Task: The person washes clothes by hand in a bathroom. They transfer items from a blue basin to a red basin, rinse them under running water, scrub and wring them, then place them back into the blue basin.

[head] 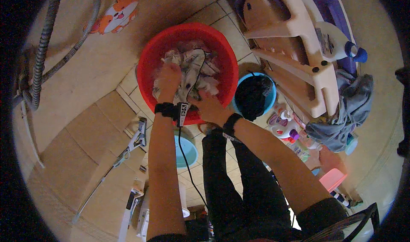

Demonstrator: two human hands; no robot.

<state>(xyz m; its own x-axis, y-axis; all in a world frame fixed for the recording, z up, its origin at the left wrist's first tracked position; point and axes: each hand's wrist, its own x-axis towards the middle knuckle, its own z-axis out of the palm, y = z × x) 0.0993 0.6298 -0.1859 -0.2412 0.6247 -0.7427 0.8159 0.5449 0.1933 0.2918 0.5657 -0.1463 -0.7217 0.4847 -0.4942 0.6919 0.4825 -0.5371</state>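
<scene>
A round red plastic basin (231, 78) stands on the tiled floor before me. Inside it lies a crumpled pale garment (193, 70) with dark trim. My left hand (169, 82) is curled onto the cloth on the left side, its outline blurred by motion. At the basin's near edge, my right hand (209, 107) reaches in over the rim and touches the cloth. The fingers of the right hand are blurred, so their grip is unclear. Each wrist wears a black band, and a black cable runs down from the left one.
A light blue bucket (274, 96) with dark cloth stands right of the basin. Nearer me is a turquoise basin (189, 152). Detergent bottles (283, 126) and a beige plastic stool (315, 59) line the right side. A squeegee mop (139, 134) leans at left.
</scene>
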